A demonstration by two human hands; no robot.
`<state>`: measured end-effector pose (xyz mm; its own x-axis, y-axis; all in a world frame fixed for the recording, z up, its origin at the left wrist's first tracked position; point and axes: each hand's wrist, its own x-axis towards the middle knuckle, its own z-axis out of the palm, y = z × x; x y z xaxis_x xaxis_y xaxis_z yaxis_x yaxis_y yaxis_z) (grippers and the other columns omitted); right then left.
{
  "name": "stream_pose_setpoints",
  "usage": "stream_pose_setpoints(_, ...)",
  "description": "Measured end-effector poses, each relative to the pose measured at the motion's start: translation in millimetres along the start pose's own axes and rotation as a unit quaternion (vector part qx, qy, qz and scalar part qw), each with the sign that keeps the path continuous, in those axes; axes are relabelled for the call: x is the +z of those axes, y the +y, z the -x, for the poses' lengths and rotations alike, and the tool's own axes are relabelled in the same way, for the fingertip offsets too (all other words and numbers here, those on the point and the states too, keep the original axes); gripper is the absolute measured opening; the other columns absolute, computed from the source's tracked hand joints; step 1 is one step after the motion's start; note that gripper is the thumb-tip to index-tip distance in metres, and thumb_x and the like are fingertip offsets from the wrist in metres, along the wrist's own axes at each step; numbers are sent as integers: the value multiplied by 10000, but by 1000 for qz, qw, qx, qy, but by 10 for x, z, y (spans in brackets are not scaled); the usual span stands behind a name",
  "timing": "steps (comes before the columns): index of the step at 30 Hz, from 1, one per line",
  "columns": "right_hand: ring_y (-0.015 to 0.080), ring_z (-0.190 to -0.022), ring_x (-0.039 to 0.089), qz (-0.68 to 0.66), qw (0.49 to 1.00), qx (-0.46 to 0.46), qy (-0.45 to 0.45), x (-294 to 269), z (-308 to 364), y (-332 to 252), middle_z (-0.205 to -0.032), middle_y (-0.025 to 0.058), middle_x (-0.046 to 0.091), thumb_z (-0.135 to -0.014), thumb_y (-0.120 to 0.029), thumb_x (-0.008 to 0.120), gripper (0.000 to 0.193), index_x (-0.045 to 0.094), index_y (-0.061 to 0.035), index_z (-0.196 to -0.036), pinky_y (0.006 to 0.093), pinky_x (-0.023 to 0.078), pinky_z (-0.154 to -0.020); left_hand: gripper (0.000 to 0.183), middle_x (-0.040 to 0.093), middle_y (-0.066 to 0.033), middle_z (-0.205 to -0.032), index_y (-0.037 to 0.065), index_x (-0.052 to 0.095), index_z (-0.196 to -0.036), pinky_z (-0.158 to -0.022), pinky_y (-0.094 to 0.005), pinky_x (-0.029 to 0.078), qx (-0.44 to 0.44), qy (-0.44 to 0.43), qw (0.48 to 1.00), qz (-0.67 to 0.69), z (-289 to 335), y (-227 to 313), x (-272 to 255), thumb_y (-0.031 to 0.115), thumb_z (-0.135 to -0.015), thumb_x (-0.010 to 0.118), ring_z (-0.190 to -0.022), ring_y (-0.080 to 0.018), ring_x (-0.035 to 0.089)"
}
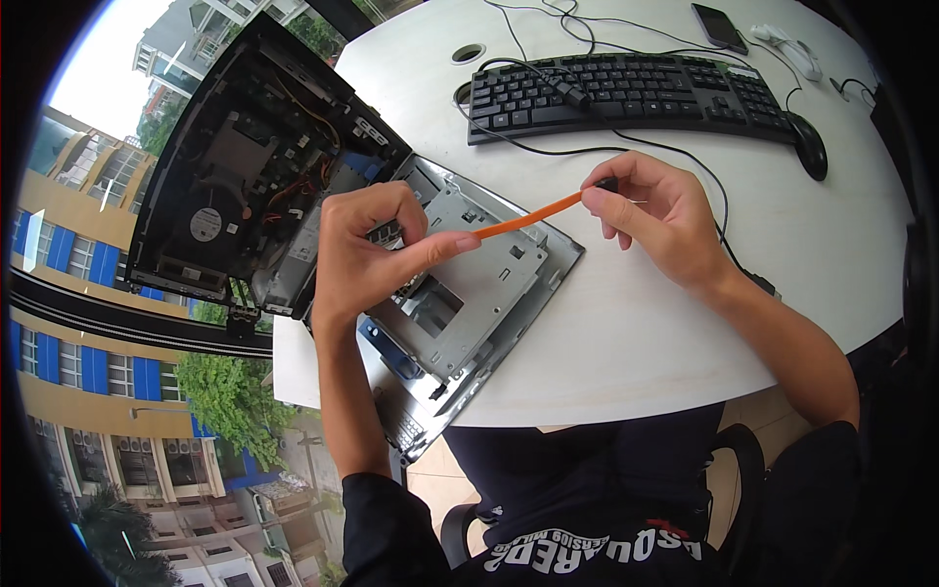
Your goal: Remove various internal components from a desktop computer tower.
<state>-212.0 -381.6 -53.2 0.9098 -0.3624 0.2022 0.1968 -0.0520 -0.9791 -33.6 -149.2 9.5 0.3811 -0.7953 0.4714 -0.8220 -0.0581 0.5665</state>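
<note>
Table (606,362), pale and wide, spreads under and beyond the fingers. On it, leftward of the fingers, a computer (245,147) lies opened out: its dark half, with a round fan (206,225), is raised past the left hand (364,245), while its metal half (494,269) rests beneath that hand. Beyond the right hand's fingers sits a black keyboard (636,93), with a mouse (809,147) off to their right and a phone (719,27) farther away.

An orange cable (533,214), slightly bowed, spans the gap between both sets of fingers, above the metal half. The left thumb and fingers grip one end; those of the right hand (665,220) pinch the other near a small black plug (607,184).

The work looks partway: the casing is already open, and the right-hand plug is unconnected. Whether the left end is loose, I cannot tell. The casing is not yet closed.
</note>
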Motion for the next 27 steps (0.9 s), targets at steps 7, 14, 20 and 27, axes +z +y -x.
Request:
stream_pose_setpoints(7, 78, -691, 607, -5, 1000, -3, 5, 7, 1, -2, -843, 37, 673, -915, -236, 761, 259, 690, -10, -1022, 211, 474, -581, 459, 535, 18, -528, 72, 537, -540, -484, -231, 323, 23, -6, 999, -34, -11, 8, -7, 186, -659, 965, -510, -63, 510)
stream_pose_setpoints(14, 56, -639, 593, -24, 999, -11, -46, 30, 41, -2, -807, 28, 665, -896, -192, 790, 222, 707, 0, -970, 183, 449, -545, 507, 534, 12, -526, 85, 485, -525, -491, -225, 339, 18, -27, 999, -2, -17, 4, -18, 172, -650, 968, -512, -63, 518)
stream_pose_setpoints(20, 46, -638, 594, -9, 999, -14, -44, 24, 23, 9, -803, 26, 673, -898, -186, 788, 211, 713, 6, -944, 179, 455, -542, 514, 535, 6, -526, 87, 471, -524, -488, -228, 341, 13, -38, 999, 21, -12, -21, -18, 162, -665, 959, -506, -70, 516)
stream_pose_setpoints(27, 40, -649, 581, -20, 999, -24, -42, 74, 54, 27, -832, 30, 680, -906, -179, 780, 198, 706, -1, -950, 180, 461, -555, 375, 629, -6, -620, 57, 592, -600, -567, -231, 421, -50, -72, 993, 83, 34, 44, -167, 186, -737, 917, -604, -78, 589)
